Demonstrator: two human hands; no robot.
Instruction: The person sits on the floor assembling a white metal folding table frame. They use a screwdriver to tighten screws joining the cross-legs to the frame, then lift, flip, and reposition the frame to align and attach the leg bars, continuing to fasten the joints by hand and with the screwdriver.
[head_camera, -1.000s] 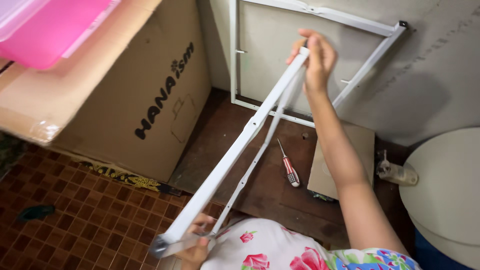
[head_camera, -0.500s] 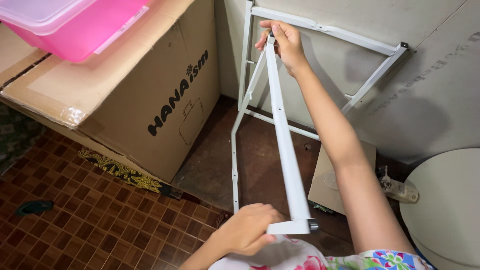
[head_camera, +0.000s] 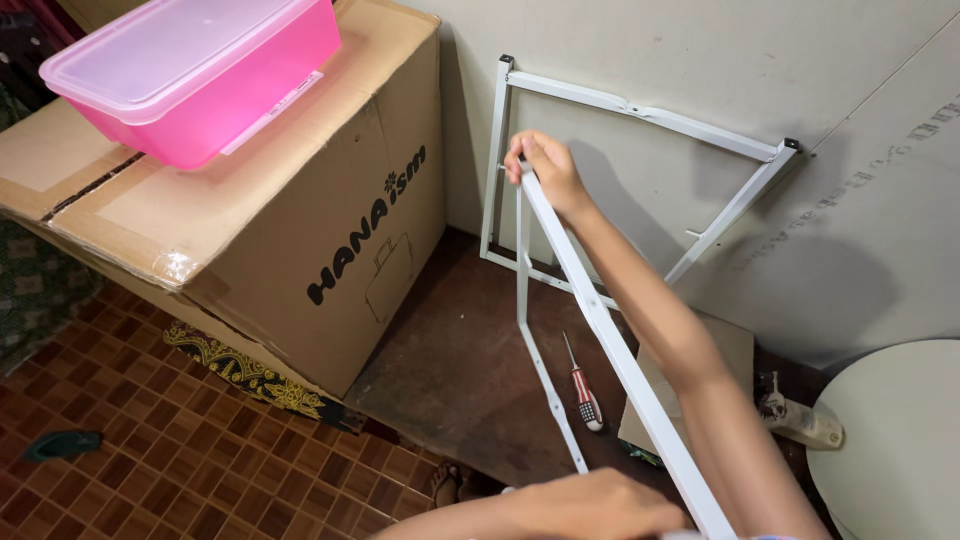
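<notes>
- The right hand (head_camera: 545, 170) is closed around the far end of a long white metal bar (head_camera: 610, 345), gripping it just in front of the wall.
- The bar slants from that far grip down toward the near edge of the view, crossing in front of the right forearm.
- The left hand (head_camera: 590, 505) lies over the near end of the bar at the bottom edge; it seems to be closed on it, though the fingers are mostly hidden from this angle.
- A white metal frame (head_camera: 640, 108) leans against the pale wall on the far side, directly behind the right hand.
- A second thin white strip with holes (head_camera: 545, 375) hangs from near the right hand down to the floor, left of the bar.
- A screwdriver with a red and white handle (head_camera: 583, 392) lies on the dark floor, between that strip and the bar.
- A large cardboard box (head_camera: 300, 230) stands on the left, with a pink plastic container with a clear lid (head_camera: 200, 70) on top.
- A round pale surface (head_camera: 900, 440) shows at the near right, with a small white object just beside it.
- Brown patterned tiles cover the near left floor.
</notes>
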